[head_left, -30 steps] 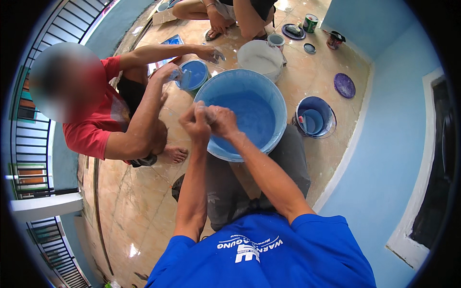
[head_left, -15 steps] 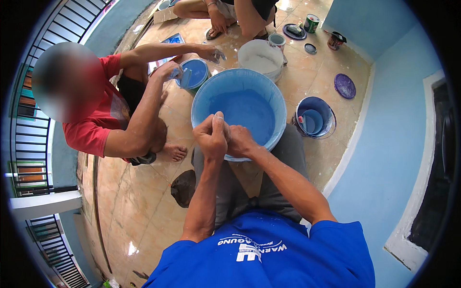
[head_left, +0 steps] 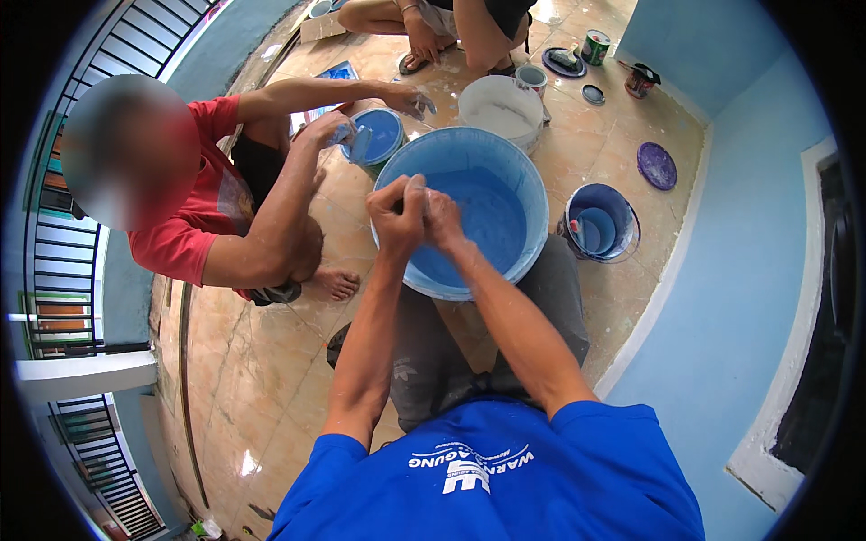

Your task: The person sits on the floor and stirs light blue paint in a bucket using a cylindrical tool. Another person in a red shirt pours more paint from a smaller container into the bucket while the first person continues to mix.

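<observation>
A large light-blue bucket (head_left: pixel 534 185) with blue paint inside stands between my knees. Over its near left part, my left hand (head_left: pixel 397 213) and my right hand (head_left: pixel 442 219) are closed side by side, thumbs up. What they grip, if anything, is hidden behind the fingers. Just left of this bucket, a co-worker in a red shirt (head_left: pixel 185 251) crouches by a smaller paint bucket (head_left: pixel 379 135). One of that person's paint-smeared hands holds a blue-coated piece (head_left: pixel 360 144) above the smaller bucket.
Behind the big bucket stands a whitish bucket (head_left: pixel 501 113). To the right are a dark blue pail (head_left: pixel 622 212) with a cup inside and a purple lid (head_left: pixel 657 167). Small cans (head_left: pixel 595 47) and another crouching person (head_left: pixel 424 36) are farther off. A blue wall (head_left: pixel 722 298) closes the right side.
My closed hands have moved a little away from me over the big bucket, and my forearms have straightened. The whole view has shifted slightly. The co-worker keeps nearly the same pose.
</observation>
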Motion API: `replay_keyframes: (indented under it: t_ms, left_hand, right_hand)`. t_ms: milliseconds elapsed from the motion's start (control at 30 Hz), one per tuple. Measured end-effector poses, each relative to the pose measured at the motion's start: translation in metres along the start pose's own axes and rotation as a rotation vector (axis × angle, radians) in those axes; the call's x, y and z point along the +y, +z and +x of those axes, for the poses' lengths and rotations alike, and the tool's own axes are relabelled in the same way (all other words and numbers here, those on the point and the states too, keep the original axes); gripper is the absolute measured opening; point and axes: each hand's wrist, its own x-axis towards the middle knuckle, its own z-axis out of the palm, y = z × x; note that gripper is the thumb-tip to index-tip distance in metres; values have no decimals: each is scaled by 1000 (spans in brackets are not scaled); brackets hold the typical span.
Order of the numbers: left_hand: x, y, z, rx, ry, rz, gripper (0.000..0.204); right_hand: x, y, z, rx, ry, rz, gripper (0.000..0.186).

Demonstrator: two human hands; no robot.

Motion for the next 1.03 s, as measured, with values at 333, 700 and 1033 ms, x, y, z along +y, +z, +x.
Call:
replay_keyframes:
  t_ms: [333, 700, 1033]
  left_hand:
    - [35, -13, -45, 40, -228, -108, 39]
    - [22, 12, -45, 166, -224, -531, 38]
    - [6, 17, -22, 10, -75, -235, 26]
  right_hand:
    - [-12, -21, -43, -398, -107, -81, 27]
    - [-2, -68, -38, -531, -91, -312, 19]
    - [24, -59, 18, -415, -358, -218, 23]
